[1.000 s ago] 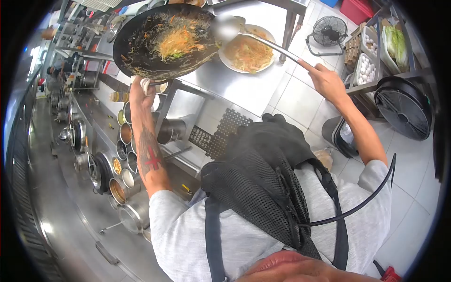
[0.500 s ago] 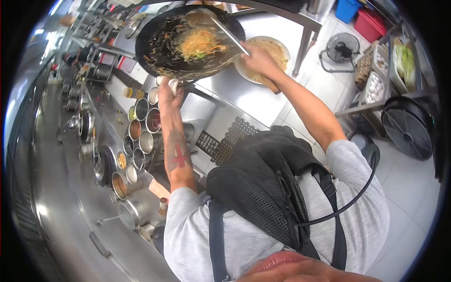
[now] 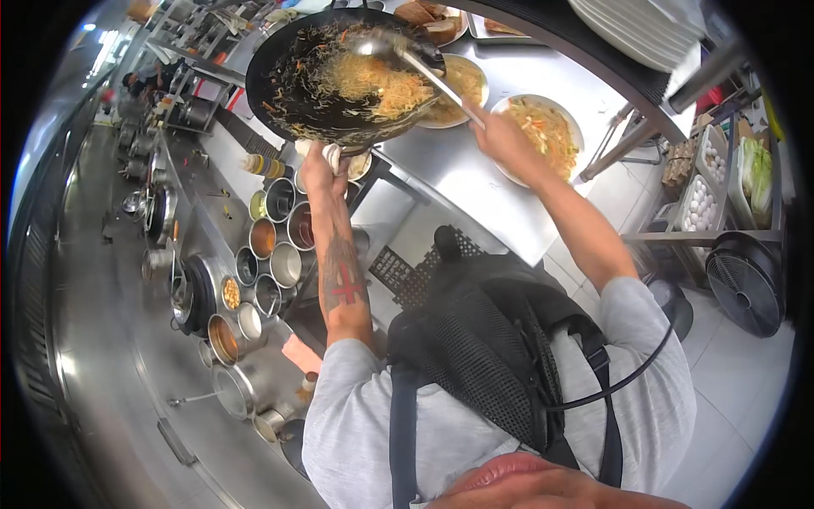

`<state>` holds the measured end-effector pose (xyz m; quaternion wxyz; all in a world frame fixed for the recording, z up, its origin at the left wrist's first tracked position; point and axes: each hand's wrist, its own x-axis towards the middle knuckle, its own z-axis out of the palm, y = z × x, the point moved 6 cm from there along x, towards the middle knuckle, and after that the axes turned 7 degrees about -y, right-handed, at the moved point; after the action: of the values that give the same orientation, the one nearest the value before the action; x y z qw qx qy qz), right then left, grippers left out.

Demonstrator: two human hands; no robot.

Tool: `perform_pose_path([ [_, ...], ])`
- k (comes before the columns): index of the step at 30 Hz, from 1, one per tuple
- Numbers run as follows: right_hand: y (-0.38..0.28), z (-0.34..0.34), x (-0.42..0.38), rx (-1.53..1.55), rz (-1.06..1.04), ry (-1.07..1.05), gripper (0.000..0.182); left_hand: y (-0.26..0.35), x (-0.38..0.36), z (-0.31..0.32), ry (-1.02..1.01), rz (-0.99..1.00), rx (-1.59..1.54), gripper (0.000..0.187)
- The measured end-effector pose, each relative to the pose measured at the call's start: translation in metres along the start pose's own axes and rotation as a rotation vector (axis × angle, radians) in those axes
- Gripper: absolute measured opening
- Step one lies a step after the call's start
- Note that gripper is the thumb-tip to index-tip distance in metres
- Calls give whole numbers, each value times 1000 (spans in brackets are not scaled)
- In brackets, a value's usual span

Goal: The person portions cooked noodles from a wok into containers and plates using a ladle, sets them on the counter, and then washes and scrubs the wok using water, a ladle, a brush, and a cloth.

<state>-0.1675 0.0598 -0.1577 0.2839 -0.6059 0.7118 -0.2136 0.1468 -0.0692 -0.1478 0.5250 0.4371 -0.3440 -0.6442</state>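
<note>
Clamping the wok (image 3: 270, 64) up at eleven o'clock with the left hand (image 3: 319, 174), through white cloth (image 3: 332, 157), likely against heat! And gripping the ladle (image 3: 430, 76) by its long handle in the right hand (image 3: 506, 142), probably keeping well clear of the noodles (image 3: 398, 92).

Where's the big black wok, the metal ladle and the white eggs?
Black wok (image 3: 268, 64): head view, on its bare inner wall, left side.
Metal ladle (image 3: 437, 83): head view, on the middle of its handle.
White eggs (image 3: 699, 204): head view, on the middle of the larger pile.
</note>
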Motion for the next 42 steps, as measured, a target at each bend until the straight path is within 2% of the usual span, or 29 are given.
perform_pose_path([
  [2,-6,17,-9,-39,-20,-48,50,3,34,-20,-5,-5,7,9],
  [4,-13,11,-22,41,-258,18,51,10,55,-38,-1,-8,29,7],
  [6,-30,16,12,45,-181,11,51,17,68,-42,-32,10,37,4],
  [9,-51,28,79,-77,-109,121,51,21,85,-52,-18,-9,40,6],
  [11,-62,48,102,-192,-208,112,50,27,94,-50,-45,19,-9,10],
  [14,-37,63,67,-209,-263,162,53,36,115,-65,2,-41,-37,11],
  [15,-31,55,52,-209,-261,161,53,37,127,-72,-48,-45,-21,14],
  [17,-15,34,22,-402,-113,13,57,40,142,-85,-38,-54,-21,15],
  [18,-3,25,14,-394,-98,17,57,39,147,-83,-36,-59,-28,15],
  [22,37,-12,-17,-487,-129,141,62,44,147,-78,6,-55,68,15],
  [26,43,-37,-37,-509,-102,182,62,42,154,-71,-53,-77,62,15],
  [28,42,-26,-25,-456,-99,204,57,40,160,-70,-22,-98,12,13],
  [30,15,-13,6,-323,-266,335,52,42,165,-69,-50,-113,22,12],
  [34,-47,9,103,-255,-14,119,48,56,163,-68,-96,-112,21,13],
  [37,-47,20,118,-210,-72,133,49,65,158,-65,-176,-153,96,12],
  [40,4,20,68,-307,-73,153,49,80,155,-63,-147,-90,85,11],
  [42,30,0,21,-346,-80,152,49,83,169,-71,-174,-147,60,10],
])
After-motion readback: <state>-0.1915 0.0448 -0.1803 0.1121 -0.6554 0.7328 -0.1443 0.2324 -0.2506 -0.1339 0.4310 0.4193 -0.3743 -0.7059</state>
